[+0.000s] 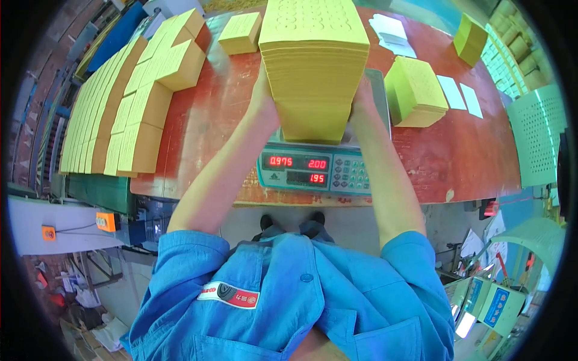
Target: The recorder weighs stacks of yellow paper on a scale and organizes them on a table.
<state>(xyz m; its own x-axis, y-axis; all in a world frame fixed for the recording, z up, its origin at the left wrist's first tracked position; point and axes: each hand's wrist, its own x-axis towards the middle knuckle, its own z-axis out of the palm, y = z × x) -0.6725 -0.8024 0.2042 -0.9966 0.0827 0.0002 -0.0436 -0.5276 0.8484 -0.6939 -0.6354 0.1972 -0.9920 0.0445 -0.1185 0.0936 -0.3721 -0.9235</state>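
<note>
A tall stack of yellow paper (313, 78) with round embossed marks on its top sheet stands over the pan of a digital scale (301, 171). Whether its base rests on the pan or hangs just above it, I cannot tell. My left hand (263, 99) is against the stack's left side, and my right hand (363, 99) holds the right side, so the stack sits between both palms. My fingers are mostly hidden behind the stack. Red digits glow on the scale's display, beside a keypad.
Rows of yellow paper stacks (114, 114) fill the left of the red table (211, 120). A small stack (241, 33) lies at the back, another block (415, 93) right of the scale, and one (470, 39) far right. White slips (451, 92) lie nearby.
</note>
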